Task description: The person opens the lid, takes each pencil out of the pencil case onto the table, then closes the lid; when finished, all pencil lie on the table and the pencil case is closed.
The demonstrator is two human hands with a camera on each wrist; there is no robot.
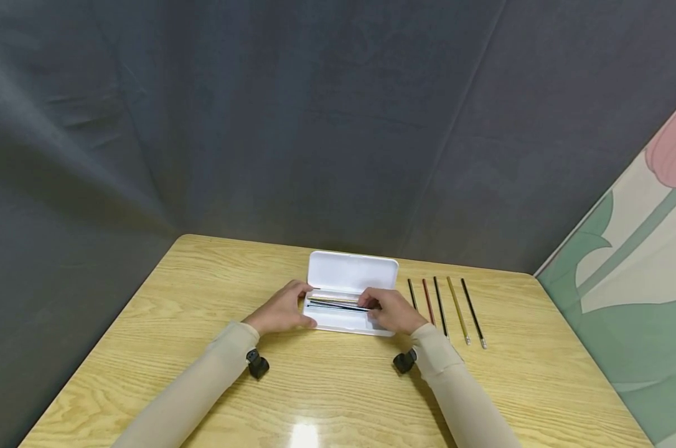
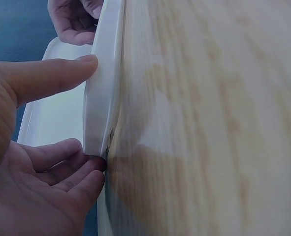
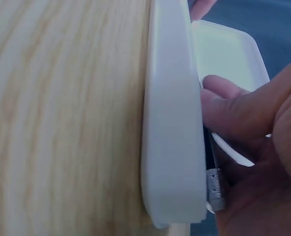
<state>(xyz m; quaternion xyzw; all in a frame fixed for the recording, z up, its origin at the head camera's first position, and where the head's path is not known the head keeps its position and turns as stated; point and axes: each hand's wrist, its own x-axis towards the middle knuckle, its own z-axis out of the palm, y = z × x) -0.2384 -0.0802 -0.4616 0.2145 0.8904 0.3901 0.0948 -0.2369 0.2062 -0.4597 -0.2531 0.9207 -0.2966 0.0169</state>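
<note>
Surface: a light wooden table carried everything.
Centre: an open white pencil case lay on it.
Right of case: five loose pencils lay side by side on the wood.

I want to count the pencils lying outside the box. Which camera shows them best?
The head view: five pencils lie side by side on the table, right of the white box. Both wrist views show only the box's edge, fingers and wood, not those pencils.

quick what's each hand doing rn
left hand: holds the case end, thumb on its rim
right hand: pinches pencils in the case
</note>
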